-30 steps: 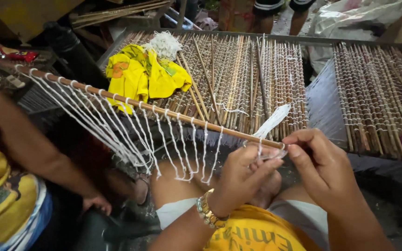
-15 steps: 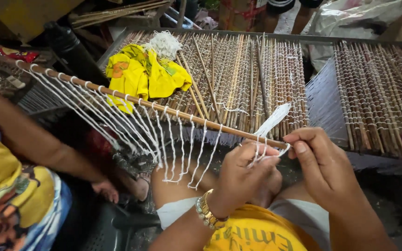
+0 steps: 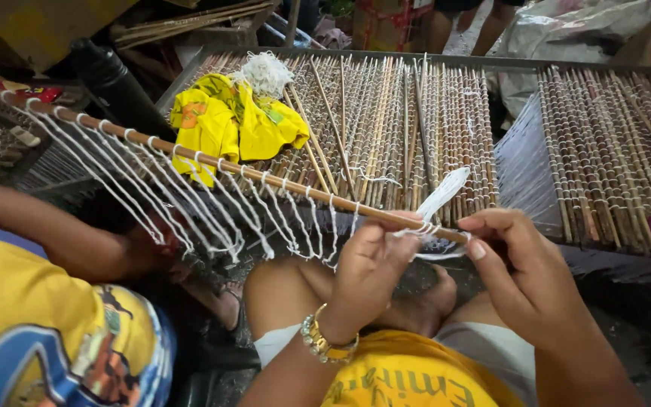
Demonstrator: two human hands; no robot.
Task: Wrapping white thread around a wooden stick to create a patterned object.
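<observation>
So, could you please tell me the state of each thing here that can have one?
Wooden stick: tilted, held at its near end, strung with loops.
White string: looped along the stick, hanging slack.
Left hand: pinching string at the stick.
Right hand: gripping the stick's end.
Yellow cloth: crumpled on the mat.
Stick mat: lying flat, bound with string.

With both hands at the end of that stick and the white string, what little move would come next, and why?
Probably draw the loop snug against the stick. The left hand pinches the white string just under it, the right hand steadies its tip, and the finished loops to the left sit evenly spaced.
</observation>
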